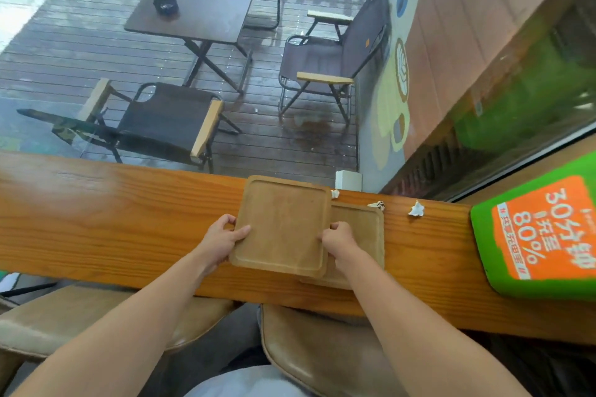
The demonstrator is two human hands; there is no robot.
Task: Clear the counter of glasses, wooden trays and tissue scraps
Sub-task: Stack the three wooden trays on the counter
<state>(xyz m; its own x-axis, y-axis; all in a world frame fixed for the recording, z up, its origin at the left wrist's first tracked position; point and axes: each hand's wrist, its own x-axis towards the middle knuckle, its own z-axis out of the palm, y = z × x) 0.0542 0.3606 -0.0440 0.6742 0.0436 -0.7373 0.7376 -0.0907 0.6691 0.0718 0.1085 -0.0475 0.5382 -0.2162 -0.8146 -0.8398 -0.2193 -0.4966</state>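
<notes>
The top tray (282, 224), clenched at both edges by the left hand (222, 240) and right hand (338, 240), overlaps a second tray (361, 229) on the tabletop (113, 219), seemingly stacked for carrying together.

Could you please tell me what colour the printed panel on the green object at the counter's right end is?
Orange with white lettering, on the green rounded object; head view.

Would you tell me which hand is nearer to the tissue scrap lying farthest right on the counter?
Right. The right hand grips the upper tray's right edge, left of and nearer the person than the scrap. The left hand holds the tray's opposite edge, farther away.
</notes>
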